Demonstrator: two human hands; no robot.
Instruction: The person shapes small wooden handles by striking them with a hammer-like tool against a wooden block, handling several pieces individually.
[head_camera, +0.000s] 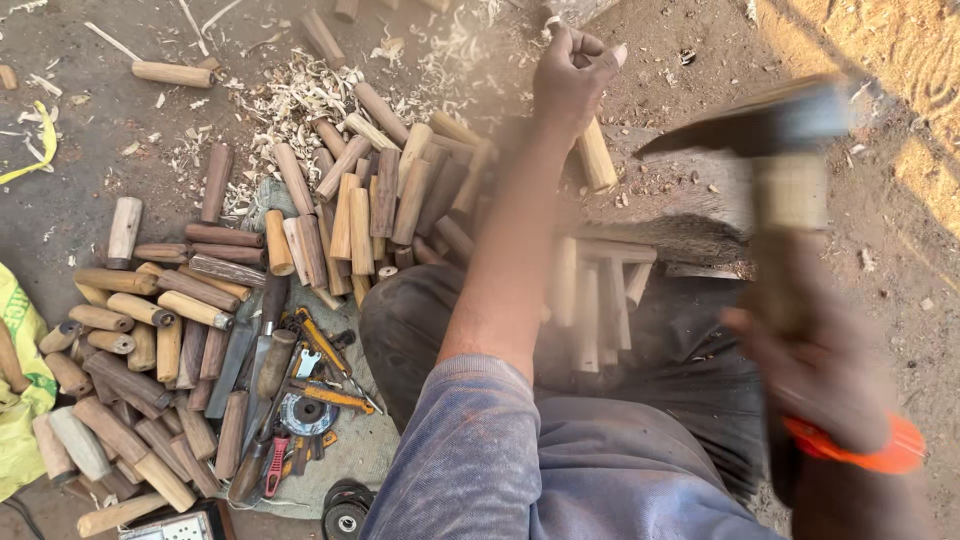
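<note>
The left hand (572, 68) is clenched around the top of a pale wooden peg (596, 155), which stands tilted on the ground just below the fist. The right hand (815, 370), blurred, grasps the handle of an adze-like chopping tool (770, 125) raised to the right of the peg. For a good cut, I think the fingers should stay high on the peg, well away from the blade's path.
</note>
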